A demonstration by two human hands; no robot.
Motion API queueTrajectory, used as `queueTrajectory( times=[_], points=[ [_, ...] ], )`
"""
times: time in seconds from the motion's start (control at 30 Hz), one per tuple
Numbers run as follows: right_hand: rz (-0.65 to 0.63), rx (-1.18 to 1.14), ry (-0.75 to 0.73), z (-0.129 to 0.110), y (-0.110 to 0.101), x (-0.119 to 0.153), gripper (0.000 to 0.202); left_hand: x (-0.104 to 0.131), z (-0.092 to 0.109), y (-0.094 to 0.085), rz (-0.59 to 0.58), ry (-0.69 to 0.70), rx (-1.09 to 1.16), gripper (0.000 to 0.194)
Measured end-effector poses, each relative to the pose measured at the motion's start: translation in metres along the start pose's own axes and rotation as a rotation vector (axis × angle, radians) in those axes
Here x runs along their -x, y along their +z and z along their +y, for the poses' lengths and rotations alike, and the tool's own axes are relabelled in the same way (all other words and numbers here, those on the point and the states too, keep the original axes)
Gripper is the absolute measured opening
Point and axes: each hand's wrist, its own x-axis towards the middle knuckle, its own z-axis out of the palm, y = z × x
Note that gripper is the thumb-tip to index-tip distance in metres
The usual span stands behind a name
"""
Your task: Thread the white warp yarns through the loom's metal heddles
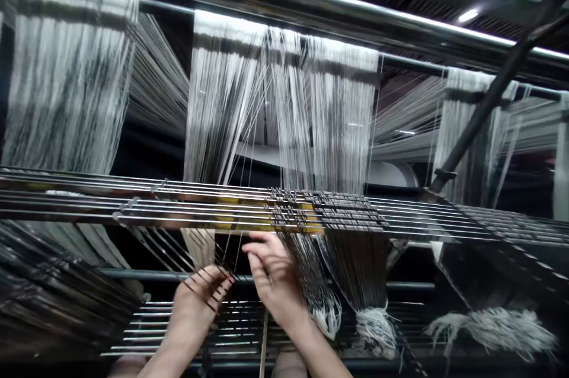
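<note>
My left hand (200, 295) is below the long metal bars, with its thumb and fingertips closed in a pinch on fine warp threads (227, 247). Several thin dark metal strips (166, 253) slant down from the bars and cross in front of its fingers. To the right, my right hand (278, 277) is raised just under the bars, its fingers apart and pointing left toward the same threads. I make out nothing held in it. Close beside its wrist hangs a bundle of threaded drop wires (306, 253), ending in a loose white tuft of yarn (326, 313).
Parallel metal bars (413, 218) cross the loom above my hands. Sheets of pale warp yarn (342, 111) hang behind them. Knotted yarn ends (376, 327) dangle at right. A dark diagonal rod (484, 105) slopes down to the bars. Dense dark strips (57, 289) fill the lower left.
</note>
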Motion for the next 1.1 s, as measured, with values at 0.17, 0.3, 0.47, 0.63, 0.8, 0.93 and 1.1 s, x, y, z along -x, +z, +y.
queueTrajectory(
  times=[0.17,0.3,0.47,0.63,0.8,0.93,1.1],
  points=[
    [-0.216,0.118,-0.024,-0.016,-0.002,0.002,0.019,0.013,0.035,-0.02,0.064,-0.234,0.162,0.023],
    [-0.296,0.128,0.023,-0.017,0.004,-0.008,0.012,0.018,0.027,-0.014,0.036,-0.21,0.173,0.023],
    [-0.218,-0.009,-0.144,-0.014,0.0,-0.004,0.02,0.022,-0.007,-0.019,0.031,-0.083,-0.169,0.039],
    [-0.275,0.094,-0.103,-0.015,-0.002,-0.003,0.019,0.028,0.014,-0.015,0.052,-0.143,0.062,0.043],
    [-0.293,0.09,-0.141,-0.013,0.003,-0.006,0.013,0.033,0.022,-0.009,0.032,-0.039,-0.069,0.041],
    [-0.22,-0.13,-0.232,-0.008,0.001,-0.002,0.021,0.034,0.013,-0.015,0.044,-0.073,-0.172,0.047],
    [-0.252,-0.009,-0.206,-0.01,0.001,-0.003,0.02,0.039,0.018,-0.011,-0.017,-0.102,-0.138,0.043]
  ],
)
